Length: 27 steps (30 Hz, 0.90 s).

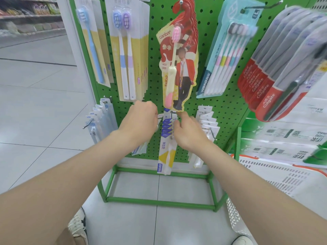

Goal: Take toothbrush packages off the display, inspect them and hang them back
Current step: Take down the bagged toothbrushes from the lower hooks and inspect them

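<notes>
Down at the bottom edge, a pale shoe (pixel 77 225) shows on the grey tiled floor, and both bare forearms reach forward from there.

The left hand (pixel 139 119) is curled with its back to me. Its fingers are hidden, so I cannot tell whether it grips anything. The right hand (pixel 187 131) sits just beside it, forefinger raised toward the hook (pixel 171 113), thumb and curled fingers pinching the right edge of the blue-and-white toothbrush packages (pixel 165 147). These hang in a stack between the two hands, in the lower middle of the green pegboard stand (pixel 154 71).

I judge this to be the hook step, a front package being slid off or threaded back on; which one I cannot say. The next move calls for keeping the hang hole lined up with the wire tip and sliding it straight along, without dragging the neighbouring packs.

A white perforated basket (pixel 265 177) stands to the right. Higher on the board hang a red toothbrush package (pixel 184 55), a row of Colgate packs (pixel 265 80) and a twin-brush pack (pixel 125 50). Blurred store shelves (pixel 30 13) lie far off at the upper left.
</notes>
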{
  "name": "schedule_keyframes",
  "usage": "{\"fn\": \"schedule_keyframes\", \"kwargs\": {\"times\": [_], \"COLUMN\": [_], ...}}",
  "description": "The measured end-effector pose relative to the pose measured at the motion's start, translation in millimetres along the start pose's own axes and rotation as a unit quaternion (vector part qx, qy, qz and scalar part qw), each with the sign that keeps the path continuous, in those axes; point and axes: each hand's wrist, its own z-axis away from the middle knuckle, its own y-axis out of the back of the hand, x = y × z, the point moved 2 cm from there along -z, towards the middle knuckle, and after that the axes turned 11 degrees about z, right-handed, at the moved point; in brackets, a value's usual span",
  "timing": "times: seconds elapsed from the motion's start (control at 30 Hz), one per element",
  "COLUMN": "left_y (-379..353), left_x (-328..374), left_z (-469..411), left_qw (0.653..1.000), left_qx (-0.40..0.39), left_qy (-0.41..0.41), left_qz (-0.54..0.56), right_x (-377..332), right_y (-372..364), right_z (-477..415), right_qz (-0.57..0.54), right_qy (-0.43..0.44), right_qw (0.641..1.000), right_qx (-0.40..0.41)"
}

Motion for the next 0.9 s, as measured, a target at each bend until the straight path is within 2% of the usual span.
{"fn": "schedule_keyframes", "kwargs": {"times": [0.2,0.37,0.7,0.9], "left_y": [-28.0,-48.3,-49.5,-45.2], "left_x": [-5.3,-12.2,-6.6,-9.4], "left_z": [-21.2,-32.5,-39.9,-43.2], "left_qw": [1.000,0.999,0.998,0.998], "left_qx": [-0.019,-0.020,-0.010,0.002], "left_qy": [0.023,0.027,0.059,0.065], "left_qz": [-0.001,-0.001,0.021,-0.004], "right_x": [1.8,6.6,9.0,7.0], "right_y": [-9.2,-12.3,-15.2,-16.4], "right_z": [-24.0,-30.3,-31.6,-30.0], "right_qz": [-0.057,-0.098,-0.123,-0.131], "right_qy": [-0.021,-0.044,-0.052,-0.036], "right_qw": [0.997,0.994,0.989,0.987], "right_qx": [-0.036,-0.031,-0.056,-0.082]}}
